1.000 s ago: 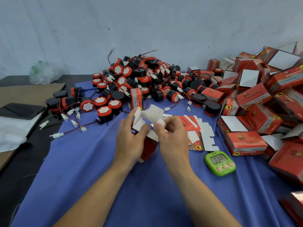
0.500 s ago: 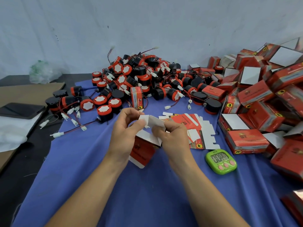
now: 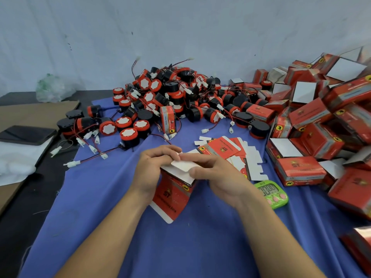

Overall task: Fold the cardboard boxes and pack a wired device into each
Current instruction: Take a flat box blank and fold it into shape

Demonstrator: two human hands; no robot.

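Note:
A red cardboard box (image 3: 172, 195) with white inner flaps stands upright on the blue cloth (image 3: 112, 207) in the middle. My left hand (image 3: 152, 169) grips its left top edge. My right hand (image 3: 218, 175) presses a white flap (image 3: 181, 166) flat over the top. Behind lies a big heap of black and red wired devices (image 3: 170, 101) with white plugs. A stack of flat unfolded boxes (image 3: 230, 151) lies just beyond my right hand. What is inside the held box is hidden.
Many folded red boxes (image 3: 317, 125) are piled on the right. A green timer (image 3: 271, 194) sits right of my right wrist. One folded box (image 3: 168, 119) stands by the heap. Brown cardboard (image 3: 34, 113), a dark tablet (image 3: 24, 134) and a plastic bag (image 3: 51, 89) lie at left.
The box's upper flaps, raised a second ago, have been folded down. The box has dropped lower onto the cloth, and both hands now press on its top.

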